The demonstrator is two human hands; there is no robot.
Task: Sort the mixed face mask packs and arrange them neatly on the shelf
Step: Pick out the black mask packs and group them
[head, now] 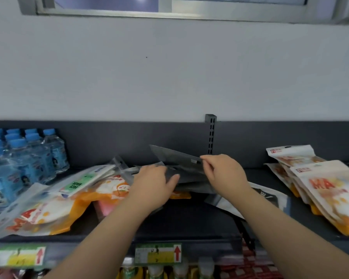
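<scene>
A dark grey mask pack [175, 156] is held tilted above the middle of the black shelf [189, 222], its edge pinched between the closed fingers of the right hand [226, 174]. More grey packs [189, 178] beneath are pressed flat by the left hand [153, 184], its fingers spread. A jumbled heap of orange-and-white packs [48, 208] is seen to the left, a neater stack [326, 188] to the right. Blue-capped water bottles [24, 158] are ranged at far left.

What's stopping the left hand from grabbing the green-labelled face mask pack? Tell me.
Probably nothing. The green-labelled pack lies on top of the mixed pile just left of the left hand, uncovered. That hand rests on the dark grey packs, so it must let go first.
</scene>
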